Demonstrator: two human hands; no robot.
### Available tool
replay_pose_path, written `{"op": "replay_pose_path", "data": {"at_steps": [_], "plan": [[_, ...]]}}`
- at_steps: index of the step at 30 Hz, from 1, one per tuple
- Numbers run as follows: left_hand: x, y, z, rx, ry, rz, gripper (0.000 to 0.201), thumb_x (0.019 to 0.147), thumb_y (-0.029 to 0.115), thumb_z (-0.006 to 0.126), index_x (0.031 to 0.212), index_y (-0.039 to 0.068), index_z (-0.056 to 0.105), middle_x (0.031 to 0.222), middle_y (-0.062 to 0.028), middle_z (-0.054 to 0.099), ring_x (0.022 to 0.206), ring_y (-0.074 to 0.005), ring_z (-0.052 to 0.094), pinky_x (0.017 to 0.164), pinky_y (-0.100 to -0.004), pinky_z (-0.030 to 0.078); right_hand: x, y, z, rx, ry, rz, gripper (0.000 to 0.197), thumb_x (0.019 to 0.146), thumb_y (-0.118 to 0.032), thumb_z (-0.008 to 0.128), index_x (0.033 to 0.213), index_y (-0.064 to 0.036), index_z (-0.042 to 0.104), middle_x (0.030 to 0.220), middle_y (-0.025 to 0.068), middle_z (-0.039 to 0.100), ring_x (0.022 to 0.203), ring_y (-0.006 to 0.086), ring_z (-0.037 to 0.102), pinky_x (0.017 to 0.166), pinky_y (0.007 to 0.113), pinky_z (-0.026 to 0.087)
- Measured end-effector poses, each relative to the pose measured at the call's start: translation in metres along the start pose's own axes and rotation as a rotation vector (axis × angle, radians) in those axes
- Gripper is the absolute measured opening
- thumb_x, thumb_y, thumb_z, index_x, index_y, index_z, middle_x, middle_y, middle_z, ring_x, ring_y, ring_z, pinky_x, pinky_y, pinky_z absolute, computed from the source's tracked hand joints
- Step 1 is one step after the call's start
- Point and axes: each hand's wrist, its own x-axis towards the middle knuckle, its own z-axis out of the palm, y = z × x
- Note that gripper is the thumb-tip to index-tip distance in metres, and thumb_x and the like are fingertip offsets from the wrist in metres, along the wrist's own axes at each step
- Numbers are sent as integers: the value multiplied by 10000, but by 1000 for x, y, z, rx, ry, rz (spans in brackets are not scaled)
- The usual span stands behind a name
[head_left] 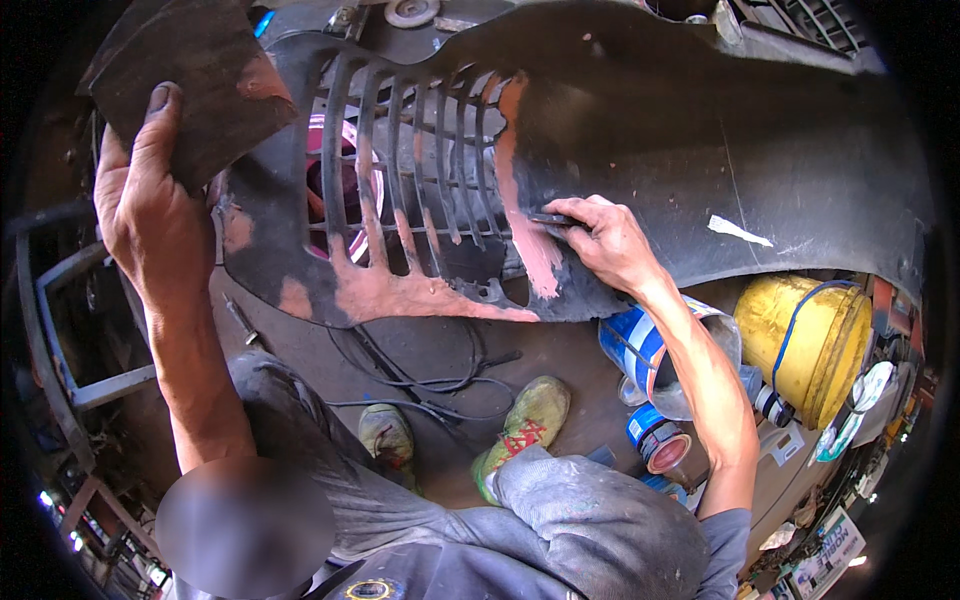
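Brown-grey floor (300, 362) is seen beneath a large black panel (680, 130), which is stretched across the upper part of the view. At the panel's left part, curved slats (334, 160) are partly coated with pink paste (400, 295), and a tub (352, 185) is seen through them. Near its lower edge, a dark flat sheet (190, 80) is gripped by the left hand (155, 220), the thumb laid over its face; the fingers behind are largely hidden. Some paste is carried on its right corner. A thin dark scraper (548, 219) is pinched in the nearly closed right hand (605, 240), over the paste beside the slats; how firmly it is pressed cannot be told. Near the right forearm, a blue can (625, 330) and a yellow bucket (800, 340) are seen.
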Motion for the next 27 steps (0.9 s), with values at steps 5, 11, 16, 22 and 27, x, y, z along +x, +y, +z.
{"op": "replay_pose_path", "data": {"at_steps": [5, 11, 16, 22, 27], "plan": [[-4, -4, 3, 191, 9, 89, 373, 871, -62, 660, 1221, 56, 706, 1180, -153, 708, 1075, -315, 682, 1018, -397, 519, -4, 5, 4, -45, -24, 38, 322, 816, -88, 609, 1109, -101, 742, 962, 160, 727, 921, 331, 669, 848, 414, 539], [-5, -9, 3, 244, -3, 97, 426, 861, -59, 676, 1253, 105, 699, 1109, -101, 746, 1121, -312, 668, 1090, -431, 456, 4, 5, 4, -66, 37, 27, 323, 804, -62, 601, 1087, -111, 748, 975, 150, 732, 922, 331, 670, 848, 416, 542], [-6, -14, 3, 319, -15, 140, 462, 850, -67, 685, 1277, 111, 684, 1128, -104, 740, 1136, -319, 657, 1066, -420, 477, 3, 12, 7, -90, -30, -8, 345, 785, -22, 572, 1063, -115, 756, 997, 152, 736, 942, 341, 673, 856, 422, 545], [-5, -15, 1, 288, -16, 120, 474, 849, -78, 676, 1287, 105, 676, 1152, -107, 733, 1117, -320, 659, 1037, -405, 498, 3, 20, 1, -35, -1, 47, 358, 780, -21, 559, 1078, -94, 745, 1028, 167, 731, 986, 365, 692, 883, 432, 547], [-5, -14, 2, 323, -9, 134, 482, 838, -87, 677, 1281, 102, 676, 1162, -102, 729, 1144, -309, 649, 1039, -397, 499, 2, 16, 7, -116, -8, -1, 383, 762, -31, 563, 1088, -100, 750, 1025, 187, 721, 961, 370, 697, 862, 439, 556]]}}
